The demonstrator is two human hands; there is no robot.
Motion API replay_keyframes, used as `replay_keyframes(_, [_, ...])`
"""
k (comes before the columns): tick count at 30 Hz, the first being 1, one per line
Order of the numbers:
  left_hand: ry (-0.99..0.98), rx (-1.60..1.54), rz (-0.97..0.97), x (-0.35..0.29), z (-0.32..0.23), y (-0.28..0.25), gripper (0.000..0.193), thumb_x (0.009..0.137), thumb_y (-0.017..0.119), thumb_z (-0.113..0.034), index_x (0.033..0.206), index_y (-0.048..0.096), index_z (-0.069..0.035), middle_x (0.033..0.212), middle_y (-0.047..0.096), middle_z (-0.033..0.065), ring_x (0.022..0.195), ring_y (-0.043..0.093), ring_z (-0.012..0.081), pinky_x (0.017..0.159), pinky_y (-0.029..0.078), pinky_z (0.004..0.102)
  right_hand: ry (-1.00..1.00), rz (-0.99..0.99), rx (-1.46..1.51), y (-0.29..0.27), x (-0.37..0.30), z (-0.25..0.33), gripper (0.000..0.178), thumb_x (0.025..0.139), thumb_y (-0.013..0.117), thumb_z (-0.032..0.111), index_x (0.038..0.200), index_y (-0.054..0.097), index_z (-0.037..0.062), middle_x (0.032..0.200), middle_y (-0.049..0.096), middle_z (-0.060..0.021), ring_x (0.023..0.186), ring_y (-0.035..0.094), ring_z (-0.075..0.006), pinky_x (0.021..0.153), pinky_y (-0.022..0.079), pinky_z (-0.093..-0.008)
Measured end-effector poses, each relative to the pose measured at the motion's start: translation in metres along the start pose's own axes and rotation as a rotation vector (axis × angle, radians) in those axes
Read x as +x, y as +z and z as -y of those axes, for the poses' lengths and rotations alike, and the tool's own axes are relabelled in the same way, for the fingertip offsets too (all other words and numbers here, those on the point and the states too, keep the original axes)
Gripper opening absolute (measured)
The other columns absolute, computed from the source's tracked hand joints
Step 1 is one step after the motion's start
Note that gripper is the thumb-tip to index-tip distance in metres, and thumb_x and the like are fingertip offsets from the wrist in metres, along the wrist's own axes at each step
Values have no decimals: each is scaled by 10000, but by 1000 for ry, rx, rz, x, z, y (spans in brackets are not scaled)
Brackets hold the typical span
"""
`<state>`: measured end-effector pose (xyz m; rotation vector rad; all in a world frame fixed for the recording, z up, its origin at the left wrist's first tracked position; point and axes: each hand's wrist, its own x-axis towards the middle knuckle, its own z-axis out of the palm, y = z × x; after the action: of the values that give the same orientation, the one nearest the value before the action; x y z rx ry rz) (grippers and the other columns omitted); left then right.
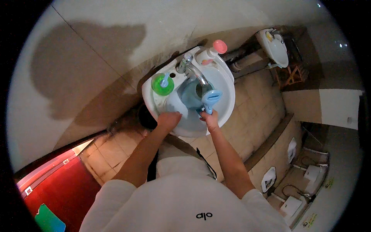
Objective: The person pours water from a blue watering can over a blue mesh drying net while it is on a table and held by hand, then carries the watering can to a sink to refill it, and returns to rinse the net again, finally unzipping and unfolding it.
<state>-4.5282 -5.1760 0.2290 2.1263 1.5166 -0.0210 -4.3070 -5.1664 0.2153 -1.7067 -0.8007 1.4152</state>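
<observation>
A white washbasin (230, 91) stands against the wall, with a chrome faucet (196, 72) curving over its bowl. My right hand (211, 120), at the bowl's front right, is closed round the narrow neck of a light blue plastic tool (212, 98). The tool's rounded head has a dark slot and sits just under the faucet's end. My left hand (169, 120) is at the front left of the bowl, its fingers curled; what they hold, if anything, is hidden. On the left ledge stands a green soap bottle (162, 86) with a pale blue pump.
A white bottle with a pink top (220, 46) stands on the basin's back right corner. Another washbasin (276, 50) hangs farther right. Squat toilets (268, 179) lie beyond a raised step at lower right. A red surface (62, 193) fills the lower left.
</observation>
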Motion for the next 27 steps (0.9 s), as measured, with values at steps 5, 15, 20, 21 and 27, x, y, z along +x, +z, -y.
replay_keyframes(5, [95,61,-184,1,8,18,270,864,503,-305,732,594,-88,685,647,103,640,641,290,549,506,425,-21,-49,36,7,-5,-2,88,665,621,31,723,558,7,636,557,-60,535,527,-151,497,431,-287])
replay_keyframes(15, [225,242,-454,2,10,26,278,820,578,-323,628,562,-123,532,599,56,465,604,211,407,472,341,-55,-71,10,6,-5,-16,108,643,609,81,715,564,15,615,546,-38,529,506,-126,495,413,-282])
replay_keyframes(20, [204,253,-455,5,11,36,282,806,591,-334,617,558,-128,508,579,53,450,592,223,408,475,362,-51,-66,-62,2,-4,-20,116,637,626,66,734,578,24,640,560,-32,556,512,-125,513,416,-283])
replay_keyframes(21, [203,243,-461,6,12,38,281,805,592,-335,616,558,-129,506,576,52,447,590,226,409,476,366,-50,-67,-68,2,-5,-20,122,636,632,62,741,582,25,645,563,-30,561,513,-125,518,417,-284])
replay_keyframes(27, [234,204,-445,11,20,48,281,816,576,-336,628,559,-129,518,583,59,451,593,234,417,482,380,-49,-49,2,3,-4,-23,149,638,662,60,764,594,18,650,571,-31,569,519,-129,535,421,-293])
